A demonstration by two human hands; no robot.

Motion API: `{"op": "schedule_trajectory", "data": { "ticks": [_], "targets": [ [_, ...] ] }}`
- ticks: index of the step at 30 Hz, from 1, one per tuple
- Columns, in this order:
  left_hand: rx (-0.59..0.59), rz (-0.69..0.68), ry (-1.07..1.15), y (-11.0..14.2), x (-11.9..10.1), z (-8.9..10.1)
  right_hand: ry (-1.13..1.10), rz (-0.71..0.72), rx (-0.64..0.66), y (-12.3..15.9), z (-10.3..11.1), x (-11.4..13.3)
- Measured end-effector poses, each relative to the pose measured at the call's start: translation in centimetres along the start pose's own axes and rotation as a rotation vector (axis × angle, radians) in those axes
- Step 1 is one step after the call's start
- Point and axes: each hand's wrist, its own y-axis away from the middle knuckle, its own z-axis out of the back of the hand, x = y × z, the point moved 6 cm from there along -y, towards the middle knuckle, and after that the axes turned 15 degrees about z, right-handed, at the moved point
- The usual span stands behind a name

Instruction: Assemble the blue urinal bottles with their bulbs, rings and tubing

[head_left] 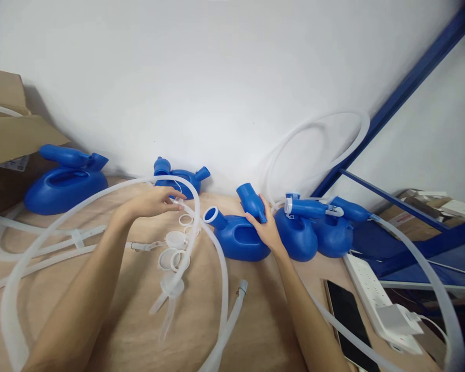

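Observation:
My right hand (pixel 269 230) is wrapped round a blue funnel-shaped spout piece (pixel 249 198), wide end up and to the left. It is held against the back of a blue urinal bottle (pixel 238 240) with a handle hole and a white-rimmed neck. My left hand (pixel 163 200) is closed in a pinch on a small translucent plastic piece (pixel 179 201), whose shape is partly hidden by the fingers. Below it lie white rings (pixel 180 261) and translucent round caps (pixel 175 239). A long translucent hose (pixel 217 253) arches past the left hand.
More blue urinal bottles stand left (pixel 65 191), behind (pixel 184 181) and right (pixel 296 237). Hoses loop across the wooden table. A phone (pixel 349 320) and power strip (pixel 375 294) lie at the right, beside a blue metal frame (pixel 395 88). A cardboard box (pixel 19 137) stands at the left.

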Motion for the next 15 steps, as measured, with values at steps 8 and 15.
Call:
{"op": "schedule_trajectory", "data": {
  "ticks": [8, 15],
  "targets": [
    [0.075, 0.113, -0.209, -2.6, -1.7, -6.1, 0.040, 0.004, -0.005, 0.1, -0.1, -0.1],
    [0.108, 0.099, -0.316, -1.9, -4.4, -11.0, 0.064, -0.004, -0.003, 0.0, 0.0, 0.0]
  ]
}}
